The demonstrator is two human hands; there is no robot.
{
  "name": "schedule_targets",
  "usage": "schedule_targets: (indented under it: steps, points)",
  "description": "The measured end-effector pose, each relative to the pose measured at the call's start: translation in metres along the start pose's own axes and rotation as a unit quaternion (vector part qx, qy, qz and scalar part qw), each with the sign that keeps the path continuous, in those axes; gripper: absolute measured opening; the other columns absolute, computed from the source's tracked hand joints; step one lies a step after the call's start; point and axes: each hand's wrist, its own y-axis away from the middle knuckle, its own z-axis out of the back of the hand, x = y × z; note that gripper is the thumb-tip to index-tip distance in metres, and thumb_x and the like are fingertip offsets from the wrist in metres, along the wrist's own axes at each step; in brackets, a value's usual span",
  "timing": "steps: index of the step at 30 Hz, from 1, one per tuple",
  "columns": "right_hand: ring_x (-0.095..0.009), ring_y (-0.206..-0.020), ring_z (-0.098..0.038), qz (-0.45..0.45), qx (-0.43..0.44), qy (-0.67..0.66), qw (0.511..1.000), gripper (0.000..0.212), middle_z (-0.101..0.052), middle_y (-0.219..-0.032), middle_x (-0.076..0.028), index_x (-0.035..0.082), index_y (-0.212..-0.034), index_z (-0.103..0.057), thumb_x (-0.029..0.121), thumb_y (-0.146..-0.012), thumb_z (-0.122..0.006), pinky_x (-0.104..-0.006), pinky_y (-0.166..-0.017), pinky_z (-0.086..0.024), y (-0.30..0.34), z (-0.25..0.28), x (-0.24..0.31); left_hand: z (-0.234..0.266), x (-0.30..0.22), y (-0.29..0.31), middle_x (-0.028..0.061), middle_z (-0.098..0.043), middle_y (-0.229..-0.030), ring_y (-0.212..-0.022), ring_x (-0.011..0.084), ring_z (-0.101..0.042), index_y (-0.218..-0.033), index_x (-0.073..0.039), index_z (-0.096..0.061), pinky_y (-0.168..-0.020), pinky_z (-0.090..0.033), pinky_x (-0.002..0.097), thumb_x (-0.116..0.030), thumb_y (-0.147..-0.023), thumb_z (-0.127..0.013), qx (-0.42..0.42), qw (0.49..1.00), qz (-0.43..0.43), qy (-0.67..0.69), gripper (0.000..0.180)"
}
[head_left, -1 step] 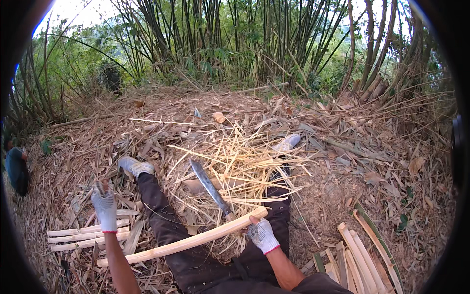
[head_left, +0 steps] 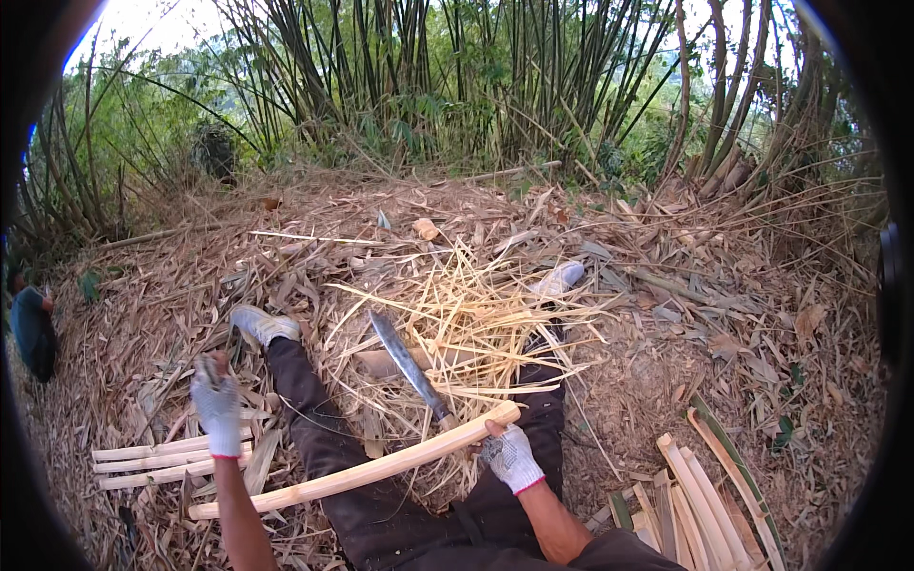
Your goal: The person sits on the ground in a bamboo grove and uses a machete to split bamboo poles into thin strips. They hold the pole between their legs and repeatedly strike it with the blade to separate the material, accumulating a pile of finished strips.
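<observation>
I sit on the ground with my legs in dark trousers point(head_left: 305, 400) stretched out. My right hand point(head_left: 511, 457), in a white glove, is shut on the handle of a machete point(head_left: 405, 357). Its long blade points away from me over a heap of pale bamboo shavings point(head_left: 476, 314). A long peeled bamboo slat point(head_left: 362, 471) lies across my lap, its right end touching my right hand. My left hand point(head_left: 219, 409), also gloved, is raised above the slat's left part with its fingers curled. Whether it holds anything is unclear.
Split bamboo slats lie stacked at my left point(head_left: 143, 462) and more at the lower right point(head_left: 695, 495). Dry leaves and husks cover the ground. A bamboo clump point(head_left: 457, 86) stands behind. A dark shape point(head_left: 33, 328) is at the far left edge.
</observation>
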Motion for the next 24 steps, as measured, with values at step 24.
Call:
schedule_targets:
  steps: [24]
  points:
    - [-0.023, -0.099, -0.067, 0.023, 0.171, 0.019, 0.985, 0.04, -0.065, -0.117, -0.014, -0.001, -0.125, -0.053, 0.007, -0.09, -0.071, -0.0375, -0.083, -0.059, 0.008, -0.091, 0.01, -0.044, -0.022, 0.09, 0.0023, -0.058, -0.062, -0.051, 0.0122, -0.059, -0.083, -0.009, -0.062, -0.046, -0.047, 0.0272, -0.069, -0.097, -0.041, 0.642, 0.696, 0.307, -0.094, 0.066]
